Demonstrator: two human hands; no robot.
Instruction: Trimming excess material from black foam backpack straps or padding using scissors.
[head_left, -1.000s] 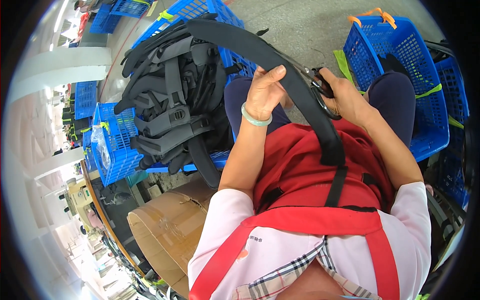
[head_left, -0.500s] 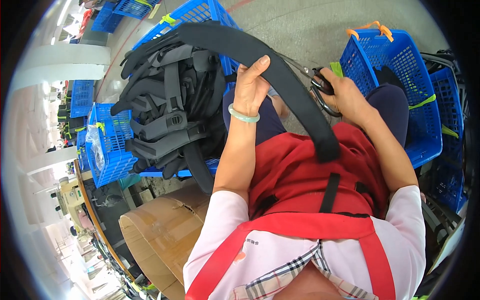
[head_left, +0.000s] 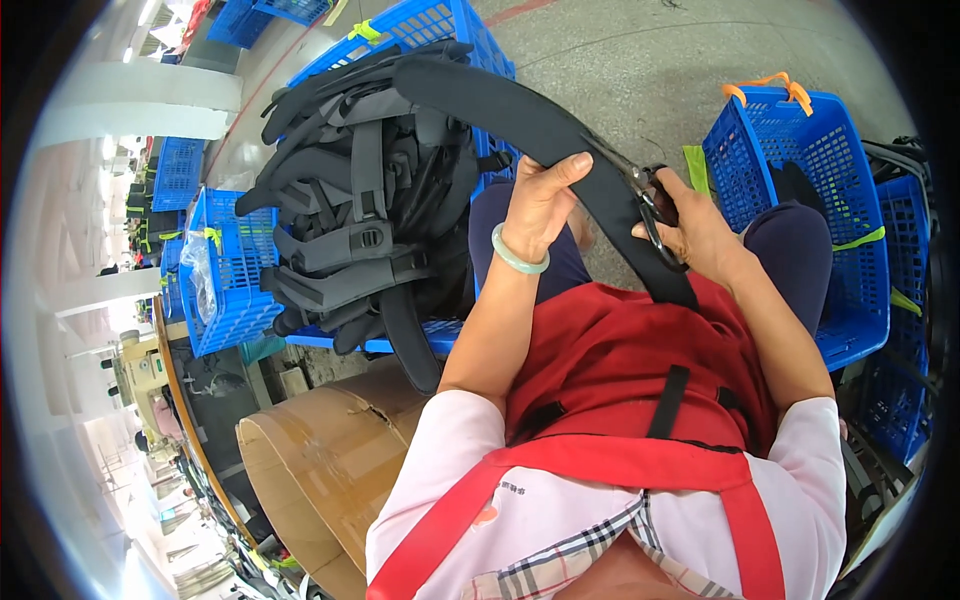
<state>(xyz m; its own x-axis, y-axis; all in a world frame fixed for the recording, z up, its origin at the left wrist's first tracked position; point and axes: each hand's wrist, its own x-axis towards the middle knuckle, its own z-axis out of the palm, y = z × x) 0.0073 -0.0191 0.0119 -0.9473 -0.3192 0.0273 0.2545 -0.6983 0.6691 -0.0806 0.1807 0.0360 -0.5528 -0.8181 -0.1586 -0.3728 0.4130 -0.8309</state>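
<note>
As L hand (head_left: 540,208) pinches curved black padded strap (head_left: 608,195), which in head view crosses R edge of blue perforated plastic crate (head_left: 492,50), R hand (head_left: 695,228) grips black-handled metal scissors (head_left: 637,178); prob. best w/ strap taut, blades flat.

Left of me, grey-black padded straps (head_left: 362,178) in a blue latticed plastic crate (head_left: 492,52), a brown cardboard box (head_left: 345,450) nearer; right, an orange-tied blue plastic basket (head_left: 735,190); before me, a curved black padded strap (head_left: 515,105).

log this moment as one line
left grip: black padded strap | right grip: scissors, at strap's edge | left side: heaped dark straps
</note>
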